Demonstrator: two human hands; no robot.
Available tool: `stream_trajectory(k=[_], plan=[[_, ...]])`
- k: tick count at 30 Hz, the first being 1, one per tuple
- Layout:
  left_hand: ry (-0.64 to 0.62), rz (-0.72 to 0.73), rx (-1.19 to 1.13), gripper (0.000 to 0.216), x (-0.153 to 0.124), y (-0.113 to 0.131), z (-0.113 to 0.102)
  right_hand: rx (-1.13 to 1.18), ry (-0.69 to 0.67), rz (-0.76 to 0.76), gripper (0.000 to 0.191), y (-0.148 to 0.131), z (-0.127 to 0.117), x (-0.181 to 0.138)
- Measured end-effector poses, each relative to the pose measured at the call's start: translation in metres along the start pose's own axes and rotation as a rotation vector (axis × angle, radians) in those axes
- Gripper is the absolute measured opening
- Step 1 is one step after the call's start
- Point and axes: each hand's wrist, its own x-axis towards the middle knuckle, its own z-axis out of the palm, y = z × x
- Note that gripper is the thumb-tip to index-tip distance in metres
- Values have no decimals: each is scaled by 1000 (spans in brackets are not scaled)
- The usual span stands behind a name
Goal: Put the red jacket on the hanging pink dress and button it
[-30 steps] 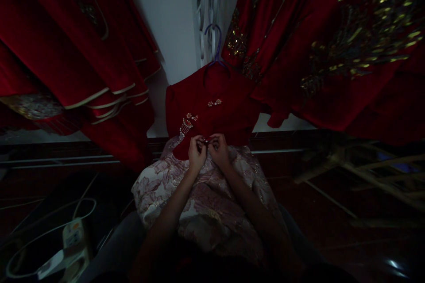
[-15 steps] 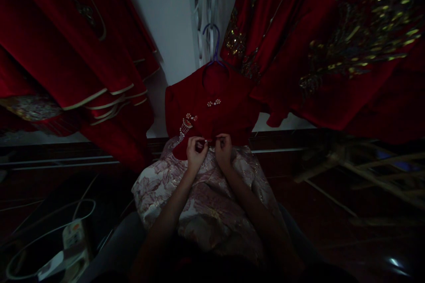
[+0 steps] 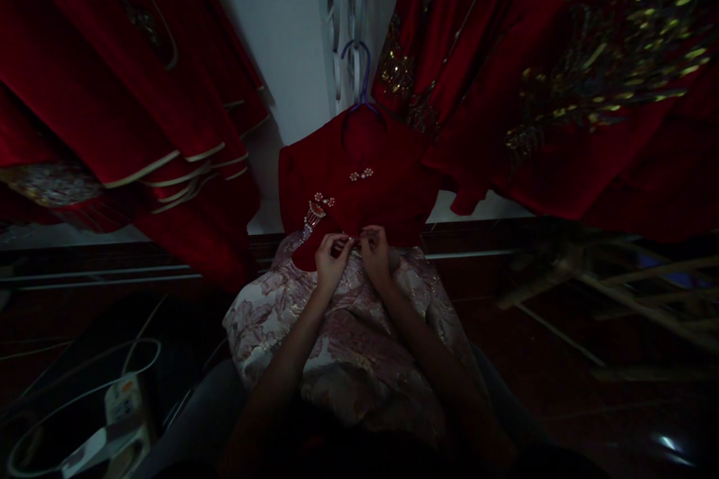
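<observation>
A red garment top [image 3: 365,146] with pearl-like floral fastenings [image 3: 361,174] hangs from a purple hanger [image 3: 363,75]. Below it, pale floral brocade [image 3: 269,307] spreads over my lap. At the top's lower middle edge, my left hand [image 3: 332,258] is closed in a pinch, with a tiny pale spot at its fingertips. Close beside it, my right hand [image 3: 374,251] also pinches, its fingertips almost meeting the left ones. What lies between the fingers is too small and dark to name. A beaded tassel ornament [image 3: 313,217] sits on the red cloth, up and left of my hands.
Red garments with pale edging [image 3: 140,105] hang at left, and red cloth with gold sequins [image 3: 634,52] at right. A power strip [image 3: 126,404] with a white cable lies at lower left. Wooden slats [image 3: 629,292] stand at right. The room is dim.
My right hand has shifted slightly left, bringing its fingertips closer to my left hand. The left hand and the hanging garment have barely moved.
</observation>
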Motion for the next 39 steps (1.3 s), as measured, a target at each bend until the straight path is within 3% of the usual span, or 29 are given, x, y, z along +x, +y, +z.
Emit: stream_trajectory(k=[5, 18, 24, 27, 32, 34, 39], plan=[[40, -79, -56, 21, -2, 1, 2, -15, -43, 1, 14, -4, 0, 0], [24, -81, -37, 18, -2, 1, 2, -115, -102, -13, 17, -8, -1, 0], [25, -164, -131, 24, 1, 4, 4, -100, -112, -32, 19, -13, -1, 0], [-41, -276, -187, 27, 9, 13, 4, -109, -69, -81, 20, -15, -2, -2], [-269, -400, -314, 42, 32, 29, 4, -160, 67, -163, 22, -16, -5, -5], [-219, -426, -326, 46, 45, 31, 7, -178, 77, -158, 17, -16, -5, -5], [173, -566, -699, 37, 68, 18, 20, -182, 23, -76, 13, -17, -4, -6]])
